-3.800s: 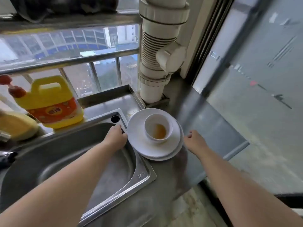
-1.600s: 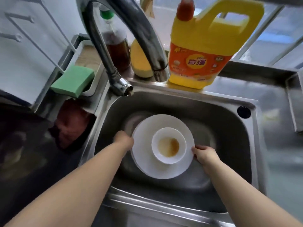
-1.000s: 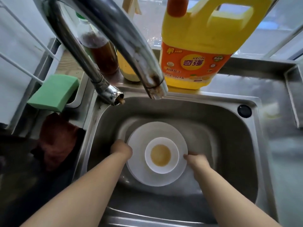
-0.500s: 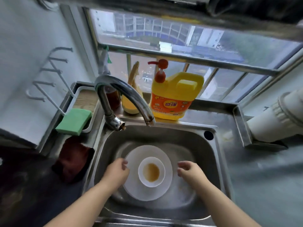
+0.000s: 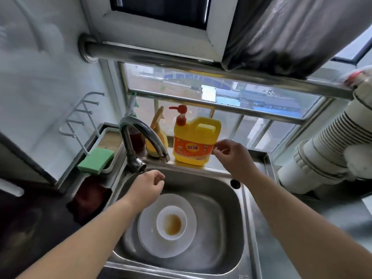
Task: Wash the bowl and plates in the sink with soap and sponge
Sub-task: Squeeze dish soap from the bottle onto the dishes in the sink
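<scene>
Bowl [image 5: 171,222] sat on the plates [image 5: 167,224] in the sink [image 5: 227,214]; our left hand [image 5: 148,188] hung loosely curled, empty, while our right hand [image 5: 231,158] reached, fingers relaxed, beside the soap [image 5: 194,142].

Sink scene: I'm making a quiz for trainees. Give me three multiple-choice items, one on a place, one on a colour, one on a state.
1. Where is the bowl?
A. on the plates in the sink
B. on the window ledge
C. under the sponge

2. What colour is the sponge?
A. red
B. green
C. blue

3. What is the left hand doing?
A. gripping the bowl
B. squeezing the sponge
C. holding nothing

Answers:
1 A, the bowl sits on the plates in the sink.
2 B, it lies green in its tray.
3 C, it hovers empty near the faucet.
</scene>
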